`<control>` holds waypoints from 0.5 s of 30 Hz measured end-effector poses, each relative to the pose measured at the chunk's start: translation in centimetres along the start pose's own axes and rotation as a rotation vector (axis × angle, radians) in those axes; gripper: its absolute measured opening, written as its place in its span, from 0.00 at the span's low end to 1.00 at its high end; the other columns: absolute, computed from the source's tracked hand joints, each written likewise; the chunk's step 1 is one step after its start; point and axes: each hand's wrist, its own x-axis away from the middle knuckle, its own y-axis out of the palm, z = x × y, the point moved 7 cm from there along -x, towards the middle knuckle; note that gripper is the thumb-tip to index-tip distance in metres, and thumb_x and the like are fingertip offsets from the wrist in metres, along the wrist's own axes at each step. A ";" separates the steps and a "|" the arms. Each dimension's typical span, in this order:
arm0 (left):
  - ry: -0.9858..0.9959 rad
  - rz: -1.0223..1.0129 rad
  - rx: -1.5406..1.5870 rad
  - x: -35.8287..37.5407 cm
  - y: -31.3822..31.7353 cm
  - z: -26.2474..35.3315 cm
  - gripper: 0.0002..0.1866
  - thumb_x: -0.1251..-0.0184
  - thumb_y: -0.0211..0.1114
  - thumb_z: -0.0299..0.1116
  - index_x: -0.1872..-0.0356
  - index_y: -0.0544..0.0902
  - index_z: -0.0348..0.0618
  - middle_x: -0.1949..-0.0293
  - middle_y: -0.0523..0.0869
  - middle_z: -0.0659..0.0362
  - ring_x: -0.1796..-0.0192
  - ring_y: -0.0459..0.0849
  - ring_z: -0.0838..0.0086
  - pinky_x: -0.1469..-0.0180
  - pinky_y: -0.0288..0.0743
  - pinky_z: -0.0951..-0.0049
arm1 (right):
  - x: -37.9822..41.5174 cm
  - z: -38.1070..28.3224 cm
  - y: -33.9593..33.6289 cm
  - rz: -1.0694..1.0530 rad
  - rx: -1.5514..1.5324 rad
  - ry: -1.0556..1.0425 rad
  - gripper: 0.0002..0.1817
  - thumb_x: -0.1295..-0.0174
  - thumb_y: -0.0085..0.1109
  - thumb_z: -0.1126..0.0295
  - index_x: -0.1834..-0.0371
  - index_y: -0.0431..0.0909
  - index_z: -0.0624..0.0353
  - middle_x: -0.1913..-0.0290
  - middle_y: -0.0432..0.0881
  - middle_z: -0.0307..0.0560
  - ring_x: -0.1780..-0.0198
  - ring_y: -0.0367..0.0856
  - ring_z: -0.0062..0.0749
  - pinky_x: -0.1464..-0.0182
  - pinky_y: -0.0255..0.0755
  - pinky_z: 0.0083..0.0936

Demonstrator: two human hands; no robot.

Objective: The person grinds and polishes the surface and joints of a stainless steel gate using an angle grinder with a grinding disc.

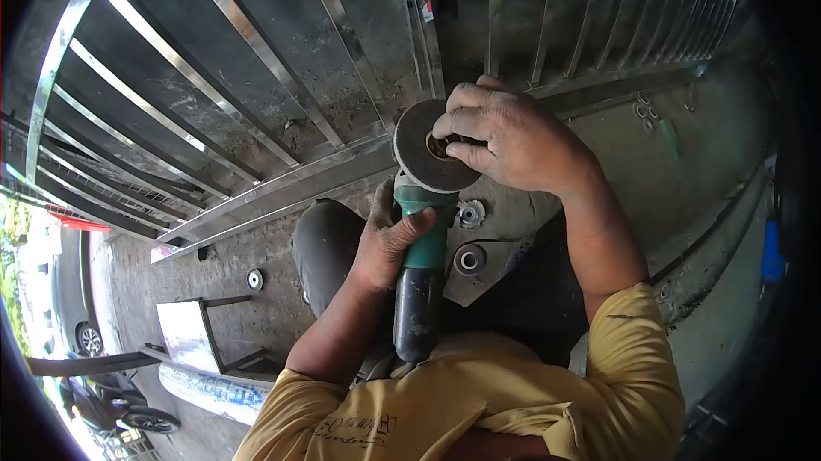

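A green and black angle grinder stands upright before my body with its head away from me. My left hand is wrapped around its green body just below the head. On the head sits a dark round abrasive disc, its flat face turned up toward me. My right hand is over the disc, thumb and fingers closed at the brass-coloured centre nut. The fingers partly hide that nut. Beside the grinder, a toothed metal disc and a brown ring-shaped disc lie on the floor.
A shiny metal barred gate frame lies close ahead and to the left. On the floor are a small round disc, several rings and a green object. A white-topped stand is at left.
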 end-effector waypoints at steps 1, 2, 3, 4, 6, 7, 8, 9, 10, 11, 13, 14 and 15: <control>0.018 0.008 -0.002 0.0 0.0 0.0 0.45 0.44 0.77 0.41 0.29 0.63 0.35 0.42 0.79 0.47 0.43 0.82 0.62 0.39 0.77 0.64 | 0.1 0.1 0.0 -0.002 -0.006 0.000 0.09 0.40 0.70 0.67 0.60 0.83 0.57 0.62 0.77 0.43 0.56 0.78 0.39 0.53 0.74 0.35; 0.018 0.011 -0.006 -0.1 0.0 -0.1 0.45 0.43 0.77 0.41 0.29 0.63 0.35 0.42 0.79 0.47 0.43 0.82 0.62 0.39 0.77 0.64 | 0.1 0.2 0.0 -0.005 -0.012 0.000 0.09 0.40 0.70 0.67 0.61 0.83 0.57 0.62 0.77 0.43 0.55 0.78 0.39 0.53 0.74 0.35; 0.019 0.015 -0.009 -0.1 -0.1 -0.2 0.45 0.43 0.77 0.41 0.29 0.63 0.35 0.42 0.79 0.47 0.43 0.82 0.61 0.39 0.77 0.64 | 0.1 0.2 0.1 -0.007 -0.018 0.000 0.09 0.41 0.70 0.67 0.62 0.83 0.57 0.62 0.77 0.43 0.55 0.78 0.38 0.53 0.74 0.35; 0.021 0.019 -0.013 -0.1 -0.3 -0.3 0.45 0.43 0.77 0.41 0.29 0.63 0.35 0.42 0.79 0.47 0.43 0.82 0.61 0.39 0.77 0.64 | 0.1 0.3 0.0 -0.015 -0.015 0.040 0.09 0.41 0.70 0.66 0.62 0.84 0.57 0.62 0.78 0.43 0.55 0.79 0.39 0.51 0.75 0.35; 0.002 -0.023 -0.007 -0.2 -0.4 -0.4 0.49 0.42 0.78 0.43 0.26 0.58 0.33 0.38 0.76 0.47 0.38 0.79 0.62 0.35 0.73 0.64 | -0.1 0.2 -0.1 -0.033 -0.008 0.117 0.08 0.40 0.69 0.65 0.62 0.86 0.56 0.62 0.79 0.43 0.54 0.80 0.39 0.49 0.78 0.37; -0.006 -0.043 -0.004 -0.2 -0.3 -0.4 0.52 0.42 0.79 0.44 0.25 0.56 0.33 0.36 0.75 0.47 0.36 0.77 0.62 0.33 0.72 0.64 | -0.2 0.1 0.0 -0.041 0.009 0.157 0.08 0.40 0.70 0.64 0.63 0.87 0.56 0.64 0.79 0.44 0.55 0.80 0.40 0.50 0.78 0.37; -0.002 -0.043 0.004 -0.2 -0.3 -0.4 0.51 0.41 0.79 0.43 0.25 0.56 0.33 0.37 0.75 0.46 0.36 0.77 0.62 0.33 0.72 0.64 | -0.3 0.1 0.1 -0.049 0.025 0.197 0.08 0.40 0.70 0.64 0.64 0.87 0.56 0.65 0.79 0.44 0.56 0.80 0.40 0.51 0.78 0.38; 0.003 -0.042 0.011 -0.2 -0.2 -0.3 0.51 0.41 0.79 0.43 0.25 0.56 0.32 0.37 0.75 0.46 0.36 0.77 0.62 0.33 0.72 0.64 | -0.4 0.3 0.2 -0.057 0.041 0.236 0.09 0.39 0.70 0.63 0.65 0.88 0.56 0.66 0.79 0.44 0.56 0.81 0.40 0.52 0.78 0.38; 0.007 -0.041 0.018 -0.2 -0.2 -0.2 0.51 0.41 0.79 0.42 0.25 0.56 0.32 0.37 0.75 0.46 0.37 0.78 0.62 0.33 0.72 0.64 | -0.4 0.0 0.2 -0.056 -0.013 0.191 0.09 0.39 0.70 0.62 0.65 0.88 0.56 0.67 0.79 0.44 0.57 0.81 0.40 0.53 0.78 0.38; 0.009 -0.044 0.011 -0.2 -0.3 -0.2 0.50 0.41 0.79 0.42 0.26 0.56 0.32 0.37 0.75 0.46 0.37 0.78 0.62 0.33 0.72 0.64 | -0.3 -0.2 0.2 -0.057 -0.067 0.145 0.10 0.38 0.70 0.61 0.64 0.88 0.56 0.68 0.78 0.44 0.58 0.81 0.40 0.53 0.78 0.37; 0.016 -0.048 0.003 -0.3 -0.5 -0.1 0.49 0.41 0.78 0.41 0.26 0.56 0.32 0.38 0.76 0.46 0.37 0.78 0.63 0.33 0.72 0.64 | -0.2 -0.6 0.1 -0.037 -0.140 0.070 0.10 0.38 0.70 0.62 0.63 0.89 0.56 0.68 0.78 0.44 0.58 0.81 0.40 0.54 0.78 0.36; 0.015 -0.041 0.006 -0.2 -0.5 0.0 0.49 0.41 0.78 0.40 0.26 0.56 0.31 0.38 0.76 0.46 0.37 0.78 0.63 0.33 0.72 0.64 | -0.1 -0.6 0.1 -0.015 -0.158 0.040 0.09 0.38 0.69 0.63 0.62 0.89 0.56 0.67 0.78 0.44 0.58 0.81 0.39 0.54 0.78 0.36; 0.014 -0.035 0.009 -0.1 -0.5 0.2 0.49 0.41 0.78 0.40 0.26 0.57 0.31 0.38 0.76 0.46 0.37 0.78 0.63 0.33 0.72 0.64 | -0.1 -0.7 0.0 0.008 -0.177 0.010 0.09 0.38 0.69 0.64 0.61 0.90 0.56 0.67 0.78 0.44 0.58 0.80 0.39 0.54 0.78 0.35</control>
